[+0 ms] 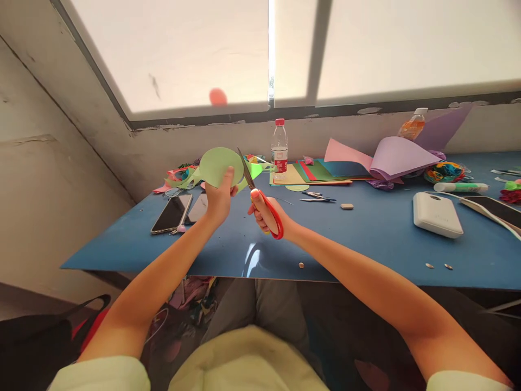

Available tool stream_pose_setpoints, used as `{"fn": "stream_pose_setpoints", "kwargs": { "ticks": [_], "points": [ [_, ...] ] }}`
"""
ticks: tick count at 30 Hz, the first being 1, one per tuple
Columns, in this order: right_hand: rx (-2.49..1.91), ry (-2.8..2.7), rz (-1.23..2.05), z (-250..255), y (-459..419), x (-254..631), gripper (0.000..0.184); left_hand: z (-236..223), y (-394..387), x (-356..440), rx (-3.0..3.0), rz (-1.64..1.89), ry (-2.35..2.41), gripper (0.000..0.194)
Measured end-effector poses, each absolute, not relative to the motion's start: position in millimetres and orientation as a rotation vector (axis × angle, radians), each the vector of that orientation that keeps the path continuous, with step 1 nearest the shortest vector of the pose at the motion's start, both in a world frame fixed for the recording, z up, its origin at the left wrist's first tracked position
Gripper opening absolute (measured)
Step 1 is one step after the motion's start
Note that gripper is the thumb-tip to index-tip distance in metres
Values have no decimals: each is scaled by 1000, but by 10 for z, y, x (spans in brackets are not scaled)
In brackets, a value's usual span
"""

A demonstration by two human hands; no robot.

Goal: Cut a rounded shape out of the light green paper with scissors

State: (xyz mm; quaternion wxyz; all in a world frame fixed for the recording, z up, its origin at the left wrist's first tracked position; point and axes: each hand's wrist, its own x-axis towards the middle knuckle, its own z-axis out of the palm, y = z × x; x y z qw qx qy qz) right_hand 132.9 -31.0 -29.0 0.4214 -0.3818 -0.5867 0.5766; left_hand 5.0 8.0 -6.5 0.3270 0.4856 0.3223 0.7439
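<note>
My left hand (220, 200) pinches a light green paper circle (217, 165), its thumb lying on the front face. A strip of green paper (255, 169) trails out to the right behind the scissors. In my right hand (266, 213) are red-handled scissors (249, 175), held upright with the blade tips beside the circle's right edge. The blades look close together; whether they touch the paper I cannot tell. Both hands are raised over the blue table (203, 255).
Two phones (172, 213) lie left. Behind stand a bottle (279, 155) and stacked coloured paper (313, 172). A drawing compass (318, 197), an eraser (347, 206), a white power bank (437, 215) and a glue stick (461, 187) lie rightward. Rolled purple paper (401, 156) sits further back.
</note>
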Motion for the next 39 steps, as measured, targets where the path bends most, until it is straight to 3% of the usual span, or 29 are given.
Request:
{"fn": "stream_pose_setpoints", "kwargs": {
  "ticks": [8,22,39],
  "points": [
    [-881,-1424,1574,-336,-320,1319,62,-82,75,46,1509,1799,840,43],
    [-645,-1612,1592,-372,-188,1381,71,-23,-14,41,1528,1712,896,39],
    [-647,-1536,1773,-189,-240,1420,97,-49,-76,76,1530,1664,983,37]
  ]
}}
